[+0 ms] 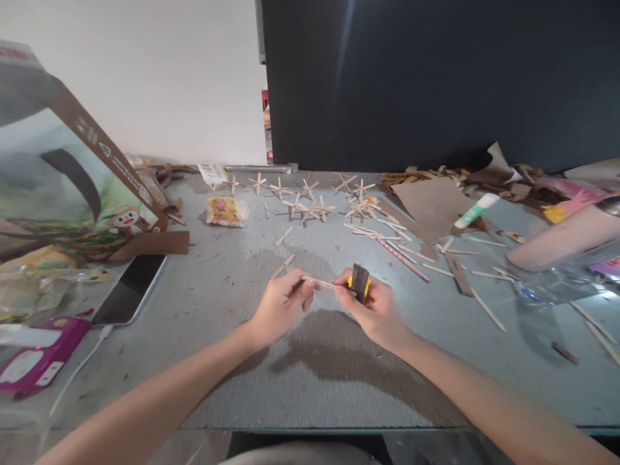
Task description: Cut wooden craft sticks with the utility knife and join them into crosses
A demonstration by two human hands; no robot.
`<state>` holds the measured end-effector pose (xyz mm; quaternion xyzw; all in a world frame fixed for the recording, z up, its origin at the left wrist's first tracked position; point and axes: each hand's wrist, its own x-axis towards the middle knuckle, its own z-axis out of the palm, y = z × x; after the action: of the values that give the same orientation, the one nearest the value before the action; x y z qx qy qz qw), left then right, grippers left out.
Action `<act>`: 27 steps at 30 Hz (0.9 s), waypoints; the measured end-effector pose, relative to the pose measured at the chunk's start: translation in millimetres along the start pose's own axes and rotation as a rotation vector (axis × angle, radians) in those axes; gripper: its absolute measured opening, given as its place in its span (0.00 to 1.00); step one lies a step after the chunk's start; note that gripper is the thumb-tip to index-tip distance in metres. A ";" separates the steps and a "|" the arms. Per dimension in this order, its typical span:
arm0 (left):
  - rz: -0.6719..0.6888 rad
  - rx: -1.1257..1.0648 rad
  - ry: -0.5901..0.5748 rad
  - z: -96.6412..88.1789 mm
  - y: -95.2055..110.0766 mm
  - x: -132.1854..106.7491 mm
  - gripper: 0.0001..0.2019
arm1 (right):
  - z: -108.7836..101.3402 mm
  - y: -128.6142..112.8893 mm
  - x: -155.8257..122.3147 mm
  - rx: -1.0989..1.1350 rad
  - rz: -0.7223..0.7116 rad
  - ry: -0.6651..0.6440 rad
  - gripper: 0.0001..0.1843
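Near the middle of the table, my left hand (285,305) is closed, pinching one end of a thin wooden craft stick (323,283). My right hand (374,310) is closed around a small black-and-yellow tool (360,283), whose exact kind I cannot make out. The right fingertips also meet the stick's other end, so it spans the gap between both hands. Just beyond the left hand lies another loose craft stick (283,266). Further back are several star-shaped pieces of crossed sticks (310,210).
Loose sticks and a red striped straw (403,259) lie to the right, near a glue stick (477,212), cardboard (426,203) and a clear bottle (547,284). On the left are a phone (130,290) with a cable, a purple device (43,355) and a large bag (72,161).
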<state>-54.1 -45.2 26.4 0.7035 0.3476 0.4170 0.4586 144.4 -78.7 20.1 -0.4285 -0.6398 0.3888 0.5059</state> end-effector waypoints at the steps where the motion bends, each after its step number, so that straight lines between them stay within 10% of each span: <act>1: 0.016 -0.008 -0.005 0.0 -0.6 -0.4 0.21 | 0.1 -0.6 -0.8 -0.053 -0.087 0.009 0.12; 10: -0.113 -0.083 -0.104 5.7 -6.1 -6.2 0.24 | -10.6 7.6 3.6 -0.661 -0.779 0.015 0.12; 18: -0.239 -0.211 -0.048 14.1 0.1 -6.1 0.26 | -15.3 6.0 1.9 -0.836 -0.787 -0.133 0.14; 27: -0.189 -0.035 0.068 11.6 -8.3 -4.5 0.23 | -2.5 5.2 7.1 -0.401 -0.509 -0.035 0.06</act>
<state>-46.4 -50.4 14.7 0.6448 0.4207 0.4015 0.4961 146.8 -70.1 18.0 -0.3389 -0.7989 0.1233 0.4814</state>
